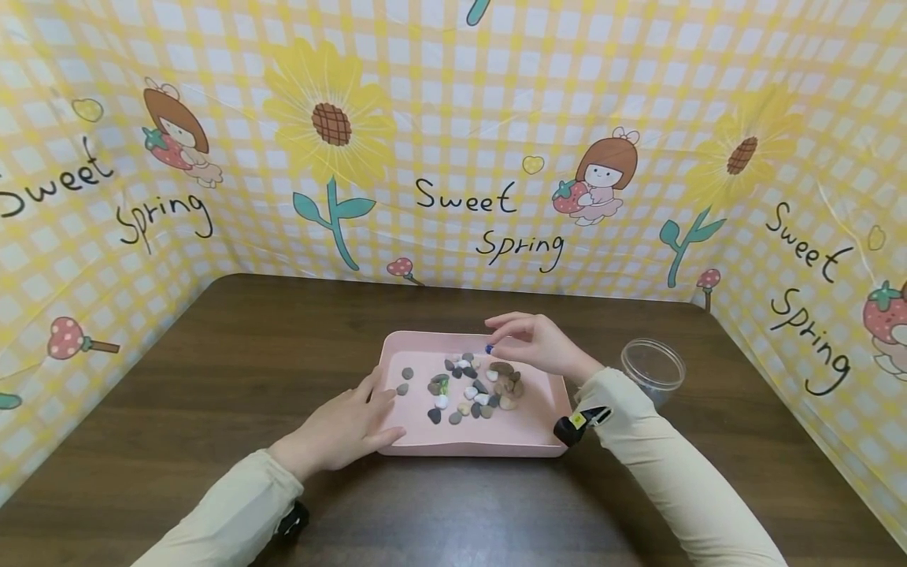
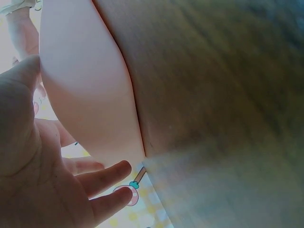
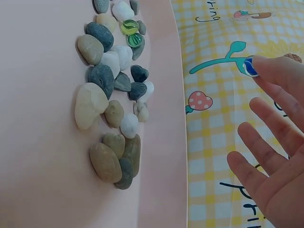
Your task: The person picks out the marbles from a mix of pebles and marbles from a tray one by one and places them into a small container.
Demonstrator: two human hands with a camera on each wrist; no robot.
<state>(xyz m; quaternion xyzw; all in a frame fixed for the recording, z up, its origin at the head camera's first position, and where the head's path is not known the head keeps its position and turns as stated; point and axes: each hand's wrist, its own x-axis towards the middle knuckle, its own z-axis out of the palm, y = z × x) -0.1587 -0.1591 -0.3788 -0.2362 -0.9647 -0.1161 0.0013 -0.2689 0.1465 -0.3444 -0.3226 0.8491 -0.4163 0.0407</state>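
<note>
A pink tray (image 1: 475,450) lies on the table with several grey, white and brown pebbles (image 3: 104,161) in it. Between its thumb and index fingertip, my right hand (image 1: 546,346) pinches a blue marble (image 3: 250,67) above the tray's far side; the other fingers are spread. Two green marbles (image 3: 130,33), one yellowish, sit among the pebbles. My left hand (image 1: 340,429) rests at the tray's left side, its fingers fairly straight along the wall and its thumb over the rim. In the left wrist view the tray's outer wall (image 2: 90,85) hides the pebbles.
To the right of the tray, partly behind the right sleeve, stands a clear round plastic container (image 1: 653,364). A brown wooden table (image 1: 298,331) carries everything. Yellow checked cloth (image 1: 453,157) walls off the back and both sides.
</note>
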